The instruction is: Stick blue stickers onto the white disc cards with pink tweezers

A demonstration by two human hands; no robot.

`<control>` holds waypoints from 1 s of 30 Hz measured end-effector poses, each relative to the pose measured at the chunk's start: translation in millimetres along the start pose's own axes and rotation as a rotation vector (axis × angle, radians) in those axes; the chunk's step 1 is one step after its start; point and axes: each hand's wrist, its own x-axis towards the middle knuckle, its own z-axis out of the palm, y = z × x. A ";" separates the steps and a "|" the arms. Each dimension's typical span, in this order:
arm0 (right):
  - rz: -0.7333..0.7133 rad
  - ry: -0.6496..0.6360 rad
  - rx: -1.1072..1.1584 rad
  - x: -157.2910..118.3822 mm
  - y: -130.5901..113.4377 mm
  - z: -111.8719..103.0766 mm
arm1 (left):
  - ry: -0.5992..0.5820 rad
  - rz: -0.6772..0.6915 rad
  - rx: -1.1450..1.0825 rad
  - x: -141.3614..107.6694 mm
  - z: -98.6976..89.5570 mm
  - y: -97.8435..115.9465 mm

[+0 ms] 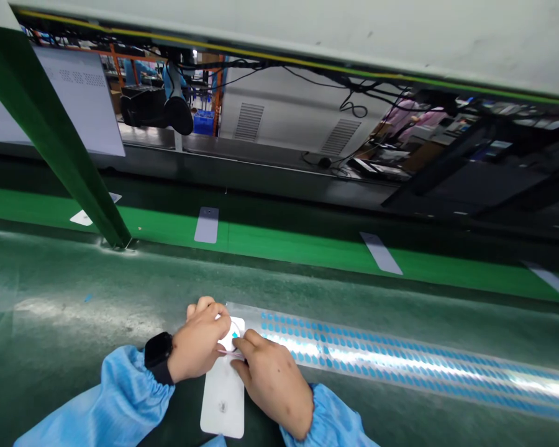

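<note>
We have both bare hands over a long white plate with rounded corners [222, 400], which lies on the dark green, glossy workbench [135, 279], well in from its far edge. Our left hand [200, 343] is partly curled at the plate's far end, and our right hand [272, 372] bends over its right side, thumb and forefinger slightly parted. A thin pinkish item [230, 352] spans between them; we cannot tell which fingers, if any, grip it. A small bright blue piece [235, 335] shows beside our right fingertips.

From there a clear plastic strip with rows of blue dots [400, 355] runs off rightward, catching glare (the bench shines too, on our left). Past the far edge, a bright green belt [270, 245] carries more pale plates [207, 225], spaced apart. A green square post [60, 143] stands at that edge. Beyond, under a broad white overhead panel [307, 25], we see dangling black cables [354, 108], a vented grey cabinet [289, 115] and orange shelving frames [116, 65].
</note>
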 end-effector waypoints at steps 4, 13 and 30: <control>0.006 -0.003 0.044 1.8 0.3 0.1 | -0.017 -0.011 0.001 2.0 -1.0 0.8; 0.075 0.098 0.392 13.5 12.4 -1.6 | -0.026 -0.099 -0.036 2.6 -4.4 8.6; 0.315 0.597 0.784 182.5 73.6 -129.8 | 0.706 -0.482 0.110 49.1 -87.0 -70.7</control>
